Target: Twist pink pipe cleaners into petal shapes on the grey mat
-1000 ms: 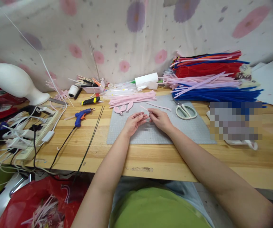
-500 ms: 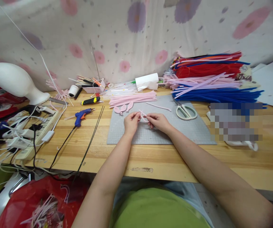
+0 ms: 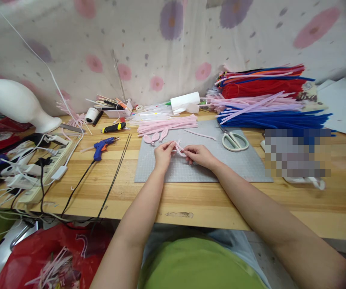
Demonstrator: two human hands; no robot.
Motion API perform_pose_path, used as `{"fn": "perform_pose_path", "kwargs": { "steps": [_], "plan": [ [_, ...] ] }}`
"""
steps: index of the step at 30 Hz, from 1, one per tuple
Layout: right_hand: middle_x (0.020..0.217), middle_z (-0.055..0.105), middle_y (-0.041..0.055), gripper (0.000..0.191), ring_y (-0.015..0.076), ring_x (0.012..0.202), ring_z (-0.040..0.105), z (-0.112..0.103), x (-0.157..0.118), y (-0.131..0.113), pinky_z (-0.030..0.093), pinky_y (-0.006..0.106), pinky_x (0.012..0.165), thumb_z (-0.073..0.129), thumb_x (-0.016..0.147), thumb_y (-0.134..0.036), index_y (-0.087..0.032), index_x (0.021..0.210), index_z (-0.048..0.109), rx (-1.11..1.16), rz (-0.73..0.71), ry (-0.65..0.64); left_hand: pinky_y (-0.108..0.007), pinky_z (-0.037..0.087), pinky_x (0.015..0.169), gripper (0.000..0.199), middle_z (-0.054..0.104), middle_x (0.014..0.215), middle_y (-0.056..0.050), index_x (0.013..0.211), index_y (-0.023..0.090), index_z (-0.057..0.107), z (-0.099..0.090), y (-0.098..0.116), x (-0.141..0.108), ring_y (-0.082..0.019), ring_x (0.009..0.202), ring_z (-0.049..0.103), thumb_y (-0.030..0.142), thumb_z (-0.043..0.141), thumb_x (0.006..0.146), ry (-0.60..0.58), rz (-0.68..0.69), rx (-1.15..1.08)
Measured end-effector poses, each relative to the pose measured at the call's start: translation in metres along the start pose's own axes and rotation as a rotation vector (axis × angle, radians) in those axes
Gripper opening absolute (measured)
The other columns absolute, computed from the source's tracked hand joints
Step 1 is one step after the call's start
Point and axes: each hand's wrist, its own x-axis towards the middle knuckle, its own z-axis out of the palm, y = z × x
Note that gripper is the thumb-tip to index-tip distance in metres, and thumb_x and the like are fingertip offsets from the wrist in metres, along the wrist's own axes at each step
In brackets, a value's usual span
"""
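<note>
Between my two hands is a bent pale pink pipe cleaner point(image 3: 179, 149), held over the grey cutting mat point(image 3: 149, 172). My left hand point(image 3: 164, 154) pinches one part of it with closed fingers. The fingers of my right hand point(image 3: 200, 155) are closed on its other side. Just beyond my left hand lie pink petal-like loops point(image 3: 151, 139) of pipe cleaner. A single pink pipe cleaner point(image 3: 200, 134) rests on the mat behind my hands. To the right, scissors point(image 3: 235, 141) with pale green handles lie on the mat.
Bundles of blue pipe cleaners point(image 3: 275, 120) and red pipe cleaners point(image 3: 260, 87) are piled at the back right. Left of the mat lie a blue glue gun point(image 3: 100, 148) and thin dark rods point(image 3: 115, 176). A power strip point(image 3: 34, 192) with tangled cables stands at the far left.
The pink pipe cleaner between my hands has changed angle and looks more sharply bent. My left hand has shifted slightly left. Both hands keep their pinch.
</note>
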Motion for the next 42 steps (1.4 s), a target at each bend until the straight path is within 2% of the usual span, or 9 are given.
{"fn": "perform_pose_path", "kwargs": {
  "steps": [7, 12, 19, 23, 27, 30, 36, 39, 42],
  "plan": [
    [0.054, 0.054, -0.0030, 0.027, 0.0072, 0.042, 0.049, -0.001, 0.000, 0.001, 0.037, 0.019, 0.045, 0.045, 0.076, -0.036, -0.016, 0.082, 0.062, -0.081, -0.054, -0.024, -0.023, 0.048, 0.056, 0.019, 0.064, 0.068, -0.001, 0.076, 0.014, 0.066, -0.001, 0.000, 0.000, -0.011, 0.061, 0.057, 0.028, 0.063, 0.064, -0.013, 0.022, 0.040],
    [0.053, 0.054, -0.0030, 0.029, 0.0075, 0.042, 0.049, -0.002, -0.001, 0.000, 0.036, 0.019, 0.046, 0.045, 0.076, -0.038, -0.016, 0.083, 0.063, -0.104, -0.050, -0.020, -0.024, 0.048, 0.060, 0.031, 0.064, 0.073, 0.000, 0.096, 0.021, 0.063, -0.002, 0.002, -0.002, -0.009, 0.062, 0.056, 0.024, 0.062, 0.065, -0.050, 0.082, 0.045],
    [0.051, 0.053, -0.0034, 0.028, 0.0073, 0.041, 0.048, -0.002, 0.000, 0.004, 0.036, 0.020, 0.044, 0.047, 0.074, -0.038, -0.017, 0.083, 0.065, -0.050, -0.035, -0.016, -0.022, 0.048, 0.063, 0.014, 0.063, 0.074, -0.001, 0.077, 0.018, 0.066, -0.002, 0.005, -0.003, -0.010, 0.066, 0.057, 0.024, 0.060, 0.067, -0.079, 0.112, 0.099],
    [0.063, 0.059, -0.0003, 0.038, 0.0091, 0.049, 0.054, -0.005, 0.002, 0.002, 0.044, 0.023, 0.051, 0.050, 0.073, -0.038, -0.017, 0.103, 0.059, 0.245, 0.021, 0.019, -0.024, 0.048, 0.063, 0.010, 0.061, 0.069, 0.000, 0.073, 0.015, 0.064, -0.002, 0.007, -0.001, -0.009, 0.063, 0.056, 0.022, 0.060, 0.067, -0.050, 0.026, -0.044],
    [0.085, 0.060, 0.0024, 0.047, 0.0108, 0.066, 0.057, -0.006, 0.003, -0.004, 0.049, 0.028, 0.063, 0.054, 0.069, -0.033, -0.021, 0.115, 0.049, 0.537, -0.057, 0.091, -0.020, 0.048, 0.066, 0.006, 0.059, 0.063, 0.001, 0.070, 0.012, 0.059, 0.001, 0.015, -0.002, -0.005, 0.060, 0.056, 0.016, 0.055, 0.071, 0.013, -0.234, -0.350],
    [0.076, 0.055, -0.0013, 0.049, 0.0081, 0.059, 0.050, 0.000, 0.006, -0.007, 0.046, 0.024, 0.054, 0.062, 0.063, -0.032, -0.022, 0.110, 0.053, 0.441, -0.086, 0.129, -0.017, 0.047, 0.067, 0.007, 0.059, 0.064, 0.000, 0.071, 0.012, 0.058, 0.005, 0.019, -0.005, -0.004, 0.061, 0.056, 0.012, 0.052, 0.074, -0.029, -0.377, -0.438],
    [0.070, 0.054, 0.0004, 0.028, 0.0087, 0.057, 0.046, 0.012, 0.016, -0.006, 0.039, 0.021, 0.048, 0.063, 0.062, -0.040, -0.018, 0.079, 0.066, 0.228, -0.148, 0.268, -0.017, 0.046, 0.064, 0.008, 0.056, 0.058, 0.002, 0.071, 0.012, 0.057, 0.018, 0.011, -0.014, -0.003, 0.054, 0.051, 0.009, 0.050, 0.073, -0.120, -0.405, -0.392],
    [0.067, 0.056, 0.0004, 0.024, 0.0105, 0.061, 0.049, 0.013, 0.017, -0.005, 0.040, 0.022, 0.051, 0.064, 0.059, -0.041, -0.017, 0.065, 0.064, 0.251, -0.133, 0.318, -0.020, 0.047, 0.064, 0.005, 0.051, 0.053, 0.004, 0.071, 0.012, 0.056, 0.020, 0.009, -0.017, -0.003, 0.050, 0.049, 0.011, 0.051, 0.074, -0.170, -0.429, -0.343],
    [0.064, 0.057, -0.0008, 0.028, 0.0079, 0.051, 0.046, 0.009, 0.016, -0.004, 0.038, 0.022, 0.047, 0.064, 0.060, -0.042, -0.016, 0.069, 0.063, 0.356, -0.028, 0.315, -0.021, 0.048, 0.060, 0.008, 0.050, 0.052, 0.003, 0.068, 0.012, 0.053, 0.019, 0.010, -0.018, -0.004, 0.048, 0.049, 0.018, 0.055, 0.073, -0.216, -0.397, -0.222]
  ]
}}
